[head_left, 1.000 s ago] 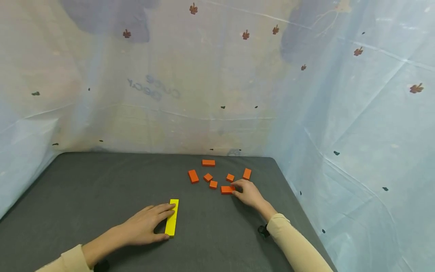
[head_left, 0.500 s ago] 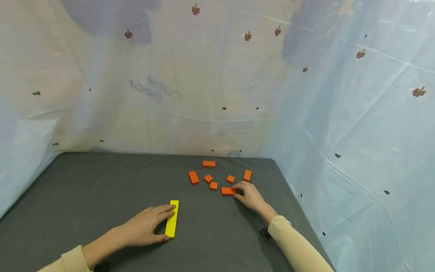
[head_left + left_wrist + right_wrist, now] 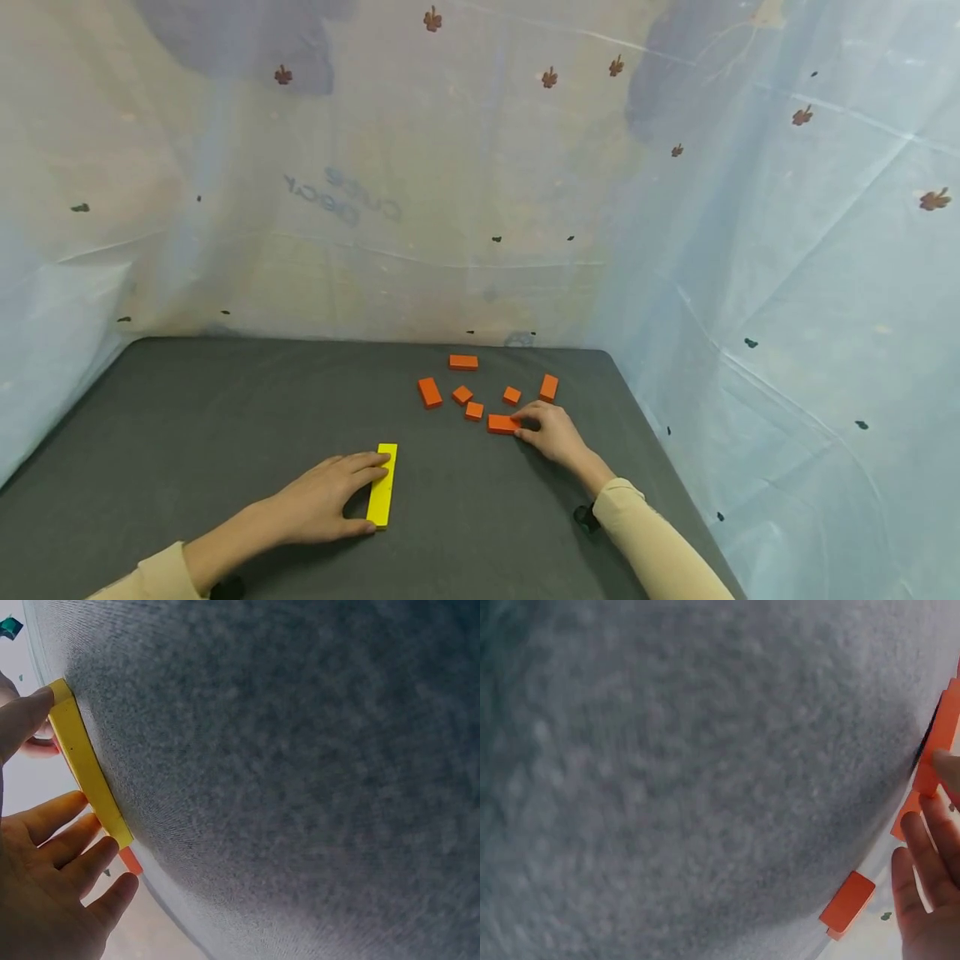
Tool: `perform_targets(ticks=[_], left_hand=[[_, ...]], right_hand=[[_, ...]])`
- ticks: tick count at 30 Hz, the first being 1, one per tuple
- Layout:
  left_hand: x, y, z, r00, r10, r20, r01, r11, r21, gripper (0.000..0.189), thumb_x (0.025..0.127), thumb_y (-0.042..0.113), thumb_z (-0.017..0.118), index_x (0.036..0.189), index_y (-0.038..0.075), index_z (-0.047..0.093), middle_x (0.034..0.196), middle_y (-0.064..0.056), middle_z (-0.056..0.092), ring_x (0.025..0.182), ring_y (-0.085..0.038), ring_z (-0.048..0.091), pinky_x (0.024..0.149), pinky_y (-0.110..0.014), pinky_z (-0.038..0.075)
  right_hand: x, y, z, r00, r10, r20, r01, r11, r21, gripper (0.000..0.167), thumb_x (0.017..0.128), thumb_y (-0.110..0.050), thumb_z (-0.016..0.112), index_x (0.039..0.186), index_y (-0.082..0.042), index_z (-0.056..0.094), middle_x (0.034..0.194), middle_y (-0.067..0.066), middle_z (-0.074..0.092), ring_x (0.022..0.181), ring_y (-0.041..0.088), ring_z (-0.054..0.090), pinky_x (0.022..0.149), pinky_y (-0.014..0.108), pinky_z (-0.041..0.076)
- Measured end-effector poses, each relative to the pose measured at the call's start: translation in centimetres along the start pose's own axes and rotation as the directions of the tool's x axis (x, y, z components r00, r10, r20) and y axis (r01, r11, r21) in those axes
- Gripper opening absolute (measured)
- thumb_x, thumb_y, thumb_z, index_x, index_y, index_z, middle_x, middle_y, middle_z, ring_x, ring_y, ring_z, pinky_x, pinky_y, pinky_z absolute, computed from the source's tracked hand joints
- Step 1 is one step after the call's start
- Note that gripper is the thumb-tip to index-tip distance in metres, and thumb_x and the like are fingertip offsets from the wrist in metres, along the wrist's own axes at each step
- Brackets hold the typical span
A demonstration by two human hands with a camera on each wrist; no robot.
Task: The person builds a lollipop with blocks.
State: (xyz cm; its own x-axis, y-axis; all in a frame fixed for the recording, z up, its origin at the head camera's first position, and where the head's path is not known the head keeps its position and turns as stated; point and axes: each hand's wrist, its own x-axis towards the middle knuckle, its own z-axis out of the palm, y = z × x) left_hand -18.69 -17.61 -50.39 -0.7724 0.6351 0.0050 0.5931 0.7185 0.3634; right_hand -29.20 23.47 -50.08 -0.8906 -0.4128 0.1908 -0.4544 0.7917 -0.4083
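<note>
A long, flat yellow block [image 3: 381,492] lies on the dark grey table. My left hand [image 3: 318,497] holds it, thumb at the near end and fingertips on its far part; the same block [image 3: 86,769] shows between thumb and fingers in the left wrist view. Farther off to the right, my right hand [image 3: 551,429] pinches the right end of an orange rectangular block [image 3: 501,424] between thumb and fingers. That block [image 3: 939,742] also appears at the right edge of the right wrist view, flat on the table. My fingers hide its end.
Small orange cubes [image 3: 474,411] lie just beyond the held orange block. Longer orange blocks stand around them: one at the back [image 3: 463,362], one to the left [image 3: 430,392], one to the right [image 3: 549,387]. Pale printed sheeting [image 3: 375,208] hangs behind and along the right side.
</note>
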Motion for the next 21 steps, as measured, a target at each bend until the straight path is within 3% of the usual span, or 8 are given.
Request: perform_targets(ticks=[9, 21], left_hand=[[0.0, 0.0, -0.1, 1.000, -0.001, -0.002, 0.001, 1.000, -0.007, 0.078, 0.087, 0.056, 0.079, 0.146, 0.009, 0.060, 0.160, -0.005, 0.046, 0.145, -0.032, 0.045, 0.113, -0.064, 0.038], [0.1, 0.2, 0.1, 1.000, -0.006, -0.013, 0.006, 1.000, 0.008, 0.077, 0.087, 0.057, 0.079, 0.145, 0.010, 0.061, 0.159, -0.005, 0.047, 0.144, -0.031, 0.046, 0.113, -0.064, 0.039]], right_hand=[[0.3, -1.7, 0.1, 0.995, -0.062, -0.077, 0.070, 0.993, 0.096, 0.026, 0.093, -0.016, 0.081, 0.119, -0.014, 0.079, 0.121, 0.005, 0.071, 0.111, 0.025, 0.068, 0.093, 0.047, 0.058], [2.6, -6.4, 1.7, 0.973, -0.122, -0.194, 0.160, 0.968, 0.195, 0.027, 0.093, -0.015, 0.081, 0.119, -0.010, 0.079, 0.120, 0.006, 0.070, 0.110, 0.028, 0.068, 0.091, 0.053, 0.057]])
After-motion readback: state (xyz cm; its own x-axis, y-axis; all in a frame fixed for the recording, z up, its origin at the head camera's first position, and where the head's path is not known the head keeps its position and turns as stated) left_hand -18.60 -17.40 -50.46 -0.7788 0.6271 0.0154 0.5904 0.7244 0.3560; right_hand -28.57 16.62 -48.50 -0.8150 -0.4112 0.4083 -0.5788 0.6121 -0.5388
